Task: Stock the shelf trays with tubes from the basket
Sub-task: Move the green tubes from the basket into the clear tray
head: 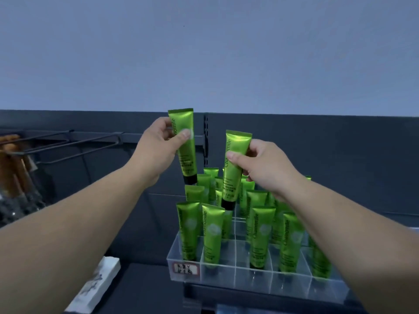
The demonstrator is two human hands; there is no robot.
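Between my left fingers (164, 126) sits one green tube (187, 155); my right fingers (255, 147) pinch a second tube (233, 177) with the acrylic tray (226, 268) below them; likely light, squashy, slick: hold mid-body

The left hand (156, 146) and right hand (265, 166) are bare, forearms likewise.

The tubes (188, 232) I stock look like glossy green plastic with black caps; the tray (249, 277) is clear smooth plastic, the wall panel (340, 155) matt dark.
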